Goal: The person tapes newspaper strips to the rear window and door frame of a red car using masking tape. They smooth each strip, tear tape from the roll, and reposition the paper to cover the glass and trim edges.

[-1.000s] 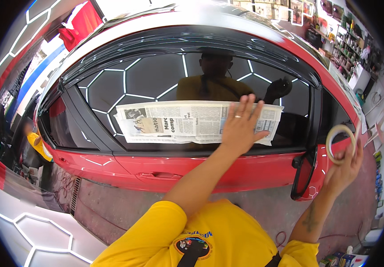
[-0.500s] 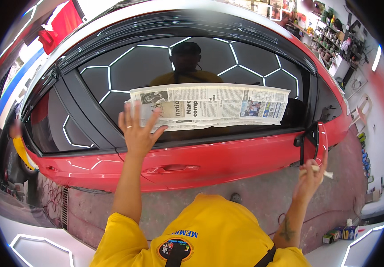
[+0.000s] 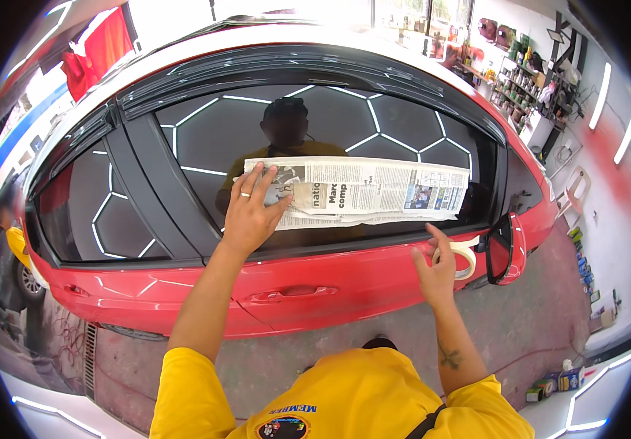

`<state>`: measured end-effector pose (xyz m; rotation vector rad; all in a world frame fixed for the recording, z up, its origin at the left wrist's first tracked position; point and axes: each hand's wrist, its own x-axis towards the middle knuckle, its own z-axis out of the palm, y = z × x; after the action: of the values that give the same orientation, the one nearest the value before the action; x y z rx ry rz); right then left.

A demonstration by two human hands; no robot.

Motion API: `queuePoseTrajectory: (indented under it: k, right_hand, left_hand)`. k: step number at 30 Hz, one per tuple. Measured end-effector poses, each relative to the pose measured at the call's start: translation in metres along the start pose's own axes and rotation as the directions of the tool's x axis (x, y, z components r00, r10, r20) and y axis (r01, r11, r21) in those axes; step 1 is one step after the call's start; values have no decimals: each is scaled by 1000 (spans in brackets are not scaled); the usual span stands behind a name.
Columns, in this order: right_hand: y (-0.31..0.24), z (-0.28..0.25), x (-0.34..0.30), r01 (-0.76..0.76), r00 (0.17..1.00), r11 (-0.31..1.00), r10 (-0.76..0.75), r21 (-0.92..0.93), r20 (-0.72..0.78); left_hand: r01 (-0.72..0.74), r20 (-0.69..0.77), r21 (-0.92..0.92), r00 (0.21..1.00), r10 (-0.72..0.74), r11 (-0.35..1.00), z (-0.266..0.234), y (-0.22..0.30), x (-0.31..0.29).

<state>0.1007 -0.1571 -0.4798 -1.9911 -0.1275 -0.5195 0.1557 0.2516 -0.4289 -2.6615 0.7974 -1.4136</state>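
A folded strip of newspaper (image 3: 385, 190) lies lengthwise against the dark side window (image 3: 396, 117) of a red car, just above the sill. My left hand (image 3: 251, 219) presses its left end to the glass with flat, slightly spread fingers. A ring shows on one finger. Below the paper's right end, my right hand (image 3: 436, 271) is closed around a roll of masking tape (image 3: 465, 263), with the index finger pointing up toward the paper. A short pale piece of tape sticks out from the roll toward the mirror. My palm hides part of the roll.
The side mirror (image 3: 502, 252) juts out right of the tape. Below the window are the red door (image 3: 359, 274) and its handle (image 3: 293, 294). A person's yellow sleeve (image 3: 17, 245) shows at far left. Crowded shelves (image 3: 517, 91) and a plastic chair (image 3: 573, 192) stand at right.
My right hand has moved left from beside the mirror to below the newspaper's right end, turning the tape roll. My left hand's fingers have drawn closer together on the paper. The view has shifted.
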Motion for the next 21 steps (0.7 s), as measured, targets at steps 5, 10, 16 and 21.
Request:
queuePoseTrajectory:
  k: [5, 10, 16, 21]
  right_hand:
    - [25, -5, 26, 253, 967, 934, -255, -254, 25]
    - [21, -6, 63, 388, 917, 807, -387, -445, 97]
    - [15, -4, 114, 626, 699, 550, -711, -553, 84]
    - [-31, -27, 189, 657, 604, 494, -797, -569, 5]
  left_hand:
    - [101, 81, -70, 992, -96, 992, -15, 16, 10]
    - [222, 159, -126, 966, -201, 967, -33, 26, 21]
    - [404, 190, -233, 911, -366, 885, -70, 36, 49]
    - [429, -269, -229, 835, -481, 874, -61, 60, 79]
